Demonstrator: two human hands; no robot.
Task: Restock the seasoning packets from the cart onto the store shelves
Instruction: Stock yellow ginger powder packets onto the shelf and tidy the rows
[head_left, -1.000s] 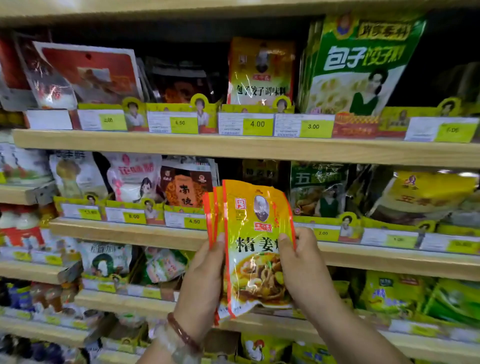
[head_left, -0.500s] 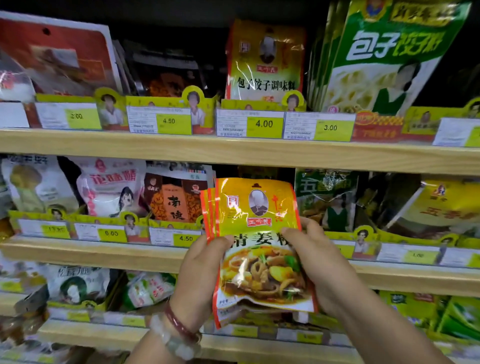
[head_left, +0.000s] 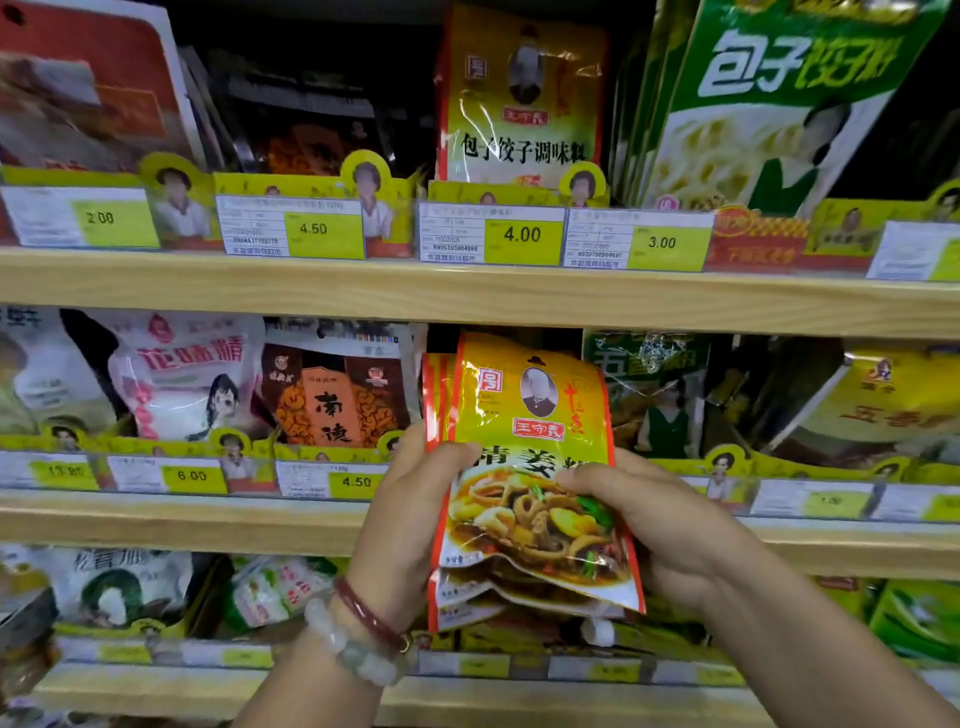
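Both hands hold a small stack of yellow and red seasoning packets upright in front of the middle shelf. My left hand grips the stack's left edge, thumb on the front packet. On the right edge my right hand pinches it, thumb across the printed dish. The packets' tops reach into a dark gap between a brown packet and a green packet. The cart is out of view.
The upper shelf carries a matching yellow packet, a big green bag and price tags. Pink and white bags stand left on the middle shelf, yellow bags at right. More packets fill the lower shelf.
The view has moved closer to the shelves. Both hands have lifted the stack of packets toward the gap on the middle shelf, and the front packet now leans a little to the right.
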